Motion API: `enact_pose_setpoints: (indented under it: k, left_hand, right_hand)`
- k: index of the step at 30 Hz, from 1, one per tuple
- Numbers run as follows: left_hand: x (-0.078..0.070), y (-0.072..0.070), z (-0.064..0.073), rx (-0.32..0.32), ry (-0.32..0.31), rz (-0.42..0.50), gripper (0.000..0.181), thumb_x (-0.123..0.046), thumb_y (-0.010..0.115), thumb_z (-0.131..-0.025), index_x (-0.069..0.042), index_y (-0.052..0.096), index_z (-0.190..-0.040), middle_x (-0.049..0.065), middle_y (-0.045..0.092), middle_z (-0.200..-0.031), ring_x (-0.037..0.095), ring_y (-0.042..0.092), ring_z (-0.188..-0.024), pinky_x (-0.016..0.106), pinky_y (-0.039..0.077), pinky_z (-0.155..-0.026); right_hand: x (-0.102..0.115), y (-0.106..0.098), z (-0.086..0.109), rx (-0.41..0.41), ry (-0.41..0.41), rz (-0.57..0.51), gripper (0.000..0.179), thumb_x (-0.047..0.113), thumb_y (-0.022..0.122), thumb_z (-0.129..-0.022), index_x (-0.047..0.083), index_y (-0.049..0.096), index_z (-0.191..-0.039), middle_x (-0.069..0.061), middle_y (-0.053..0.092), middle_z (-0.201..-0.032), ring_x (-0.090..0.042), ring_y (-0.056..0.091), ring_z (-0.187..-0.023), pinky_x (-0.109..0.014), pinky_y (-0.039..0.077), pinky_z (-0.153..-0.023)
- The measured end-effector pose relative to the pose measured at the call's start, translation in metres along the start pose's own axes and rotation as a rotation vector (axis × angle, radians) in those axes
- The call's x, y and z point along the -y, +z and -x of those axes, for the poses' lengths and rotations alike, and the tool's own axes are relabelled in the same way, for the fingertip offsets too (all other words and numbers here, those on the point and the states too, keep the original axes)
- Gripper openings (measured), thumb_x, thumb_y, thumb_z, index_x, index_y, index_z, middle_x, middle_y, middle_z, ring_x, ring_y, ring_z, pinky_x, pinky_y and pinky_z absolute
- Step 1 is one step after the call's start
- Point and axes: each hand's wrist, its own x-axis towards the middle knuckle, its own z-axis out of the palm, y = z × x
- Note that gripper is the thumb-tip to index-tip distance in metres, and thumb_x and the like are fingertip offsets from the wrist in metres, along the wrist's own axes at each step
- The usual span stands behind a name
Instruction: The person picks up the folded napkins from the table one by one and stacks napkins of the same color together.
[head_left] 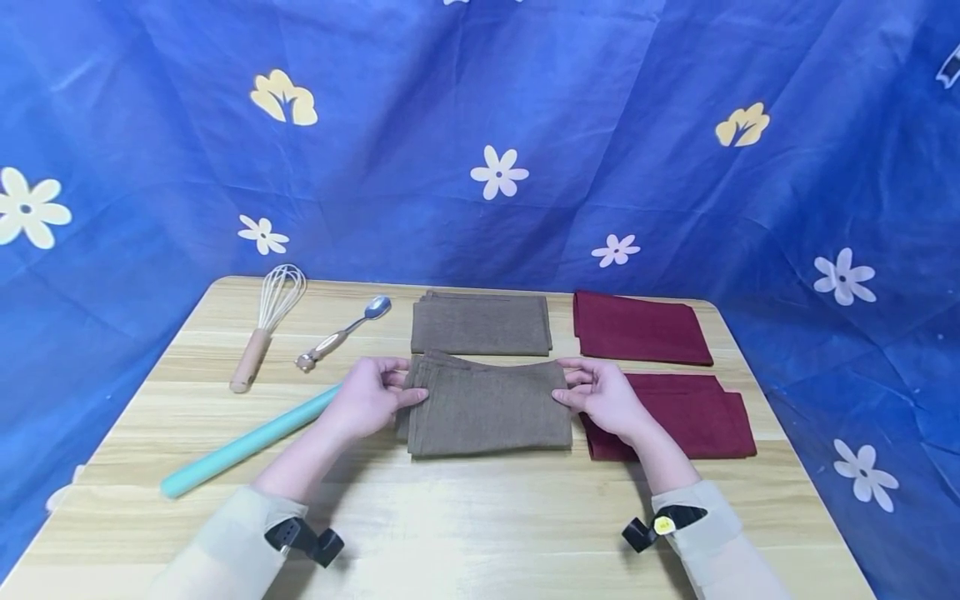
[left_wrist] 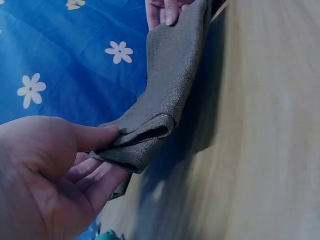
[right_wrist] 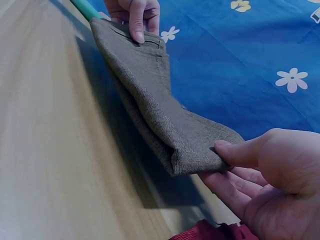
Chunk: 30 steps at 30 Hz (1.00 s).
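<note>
A folded grey-brown cloth (head_left: 491,408) is held between both hands, lifted a little off the table, as its shadow in both wrist views shows. My left hand (head_left: 372,396) pinches its left end, thumb on top and fingers beneath. At the opposite end my right hand (head_left: 607,398) does likewise, its thumb (right_wrist: 240,151) pressing the upper face. The cloth sags slightly between them. Just behind it lies a second folded grey-brown cloth (head_left: 482,325). Beside and partly under my right hand is a folded dark red cloth (head_left: 678,421).
Another dark red cloth (head_left: 641,329) lies at the back right. On the left are a whisk (head_left: 267,329), a metal spoon (head_left: 342,333) and a turquoise rod (head_left: 251,450), whose upper end reaches my left forearm. A blue flowered curtain (head_left: 390,150) hangs behind the wooden table (head_left: 450,533).
</note>
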Motion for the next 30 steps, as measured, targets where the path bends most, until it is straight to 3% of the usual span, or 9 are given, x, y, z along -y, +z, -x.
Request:
enact_pose_setpoints:
  k: [8, 13, 18, 30]
  left_hand:
    - [-0.010, -0.009, -0.009, -0.006, 0.049, 0.012, 0.059, -0.012, 0.087, -0.090, 0.014, 0.061, -0.136, 0.016, 0.077, -0.105, 0.026, 0.073, -0.098, 0.038, 0.059, -0.090]
    - [-0.017, -0.015, -0.013, -0.006, 0.046, 0.022, 0.060, -0.014, 0.087, -0.090, 0.012, 0.061, -0.137, 0.015, 0.078, -0.104, 0.020, 0.072, -0.092, 0.030, 0.058, -0.078]
    - [-0.026, -0.022, -0.018, 0.001, 0.045, 0.056, 0.063, -0.011, 0.087, -0.089, 0.013, 0.058, -0.140, 0.020, 0.077, -0.107, 0.018, 0.071, -0.088, 0.028, 0.060, -0.070]
    - [-0.043, -0.032, -0.036, -0.023, 0.041, 0.001, 0.065, -0.014, 0.086, -0.091, 0.010, 0.057, -0.143, 0.023, 0.074, -0.117, 0.029, 0.070, -0.105, 0.027, 0.060, -0.077]
  right_hand:
    - [0.008, -0.008, -0.006, -0.003, -0.019, -0.032, 0.057, -0.004, 0.079, -0.092, -0.008, 0.057, -0.145, -0.020, 0.066, -0.112, -0.014, 0.072, -0.085, -0.034, 0.063, -0.068]
    - [0.014, -0.012, -0.012, -0.011, -0.030, -0.031, 0.057, -0.004, 0.079, -0.092, -0.008, 0.057, -0.144, -0.018, 0.066, -0.109, -0.014, 0.072, -0.083, -0.034, 0.063, -0.068]
    - [0.027, -0.016, -0.017, -0.019, -0.050, -0.054, 0.058, -0.006, 0.078, -0.092, -0.009, 0.056, -0.145, -0.016, 0.067, -0.106, -0.012, 0.072, -0.082, -0.033, 0.064, -0.069]
    - [0.045, -0.029, -0.039, -0.027, -0.040, -0.050, 0.062, -0.005, 0.079, -0.090, -0.006, 0.055, -0.147, -0.010, 0.066, -0.104, -0.010, 0.069, -0.081, -0.030, 0.063, -0.070]
